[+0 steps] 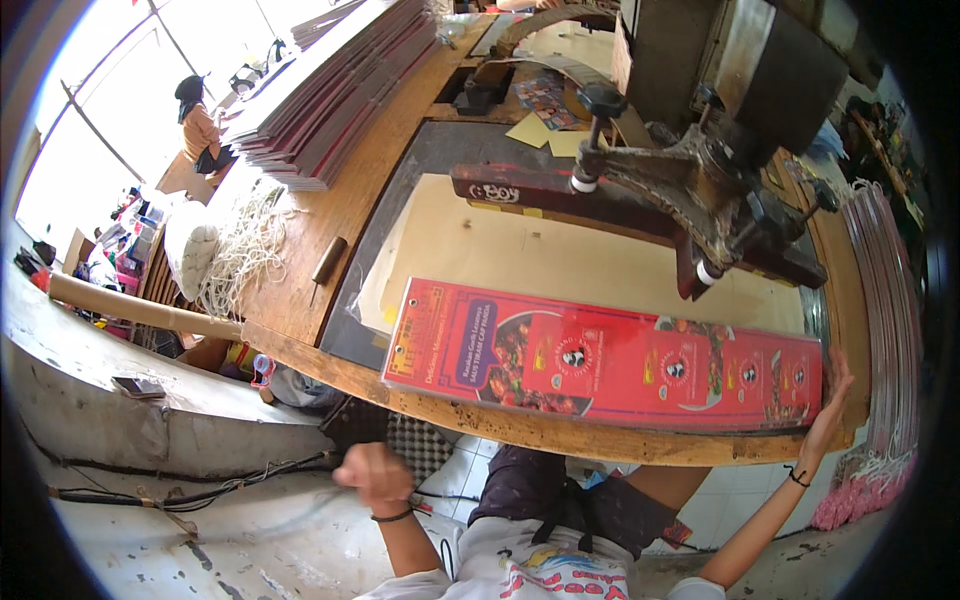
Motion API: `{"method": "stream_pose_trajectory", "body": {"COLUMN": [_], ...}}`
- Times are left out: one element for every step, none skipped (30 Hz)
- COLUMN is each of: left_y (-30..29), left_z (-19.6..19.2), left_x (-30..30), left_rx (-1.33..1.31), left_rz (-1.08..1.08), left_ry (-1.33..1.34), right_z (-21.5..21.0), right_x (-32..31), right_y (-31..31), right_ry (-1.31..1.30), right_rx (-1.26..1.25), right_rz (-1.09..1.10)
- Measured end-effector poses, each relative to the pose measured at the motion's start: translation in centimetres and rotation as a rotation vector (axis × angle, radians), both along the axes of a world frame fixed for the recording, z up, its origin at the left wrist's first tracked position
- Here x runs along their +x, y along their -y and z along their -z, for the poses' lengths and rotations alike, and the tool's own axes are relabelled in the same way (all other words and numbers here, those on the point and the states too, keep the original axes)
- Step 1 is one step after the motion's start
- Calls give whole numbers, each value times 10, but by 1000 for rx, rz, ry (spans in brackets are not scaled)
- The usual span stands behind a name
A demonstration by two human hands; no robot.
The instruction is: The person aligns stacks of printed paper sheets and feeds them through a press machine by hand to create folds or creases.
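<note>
A long red printed banner stack (620, 355), glossy as if under clear plastic, lies along the near edge of the wooden workbench (500, 425). Small holes show at its left end. At its right end my right hand (834, 392) rests with fingers stretched out flat against the short edge. My left hand (376, 474) is off the bench, in front of its near edge, curled into a fist and slightly blurred; nothing shows in it. Beyond the stack, plain cream sheets (470, 250) lie under a cutting press (700, 185) with a dark red bar.
A wooden-handled awl (328, 262) lies on the bench's left side, near tangled white cord (245, 255). Tall piles of boards (320, 105) stand at the back left. More bundled strips (885, 300) hang at the right. Another person (200, 130) works far left.
</note>
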State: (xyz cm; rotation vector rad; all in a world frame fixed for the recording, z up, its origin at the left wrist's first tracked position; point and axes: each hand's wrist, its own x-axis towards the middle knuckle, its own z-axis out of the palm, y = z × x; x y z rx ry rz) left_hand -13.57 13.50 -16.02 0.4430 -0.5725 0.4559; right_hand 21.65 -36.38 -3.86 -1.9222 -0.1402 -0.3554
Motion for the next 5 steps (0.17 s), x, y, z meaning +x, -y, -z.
{"method": "stream_pose_trajectory", "body": {"left_y": [-8, -17, -18, -9, 1], "left_z": [27, 51, 72, 93, 115], "left_x": [-5, -8, 3, 21, 5], "left_rx": [316, 628, 710, 788, 790], "left_rz": [50, 93, 37, -22, -25], "left_ry": [-420, -843, -1050, -1267, -1266], "right_z": [1, 2, 0, 2, 3], "right_x": [2, 4, 3, 4, 4], "right_y": [5, 9, 9, 8, 8], "right_ry": [-1, -3, -8, -22, -24], "right_rx": [-22, -42, -43, -43, -26], "right_rz": [0, -3, 9, 19, 18]}}
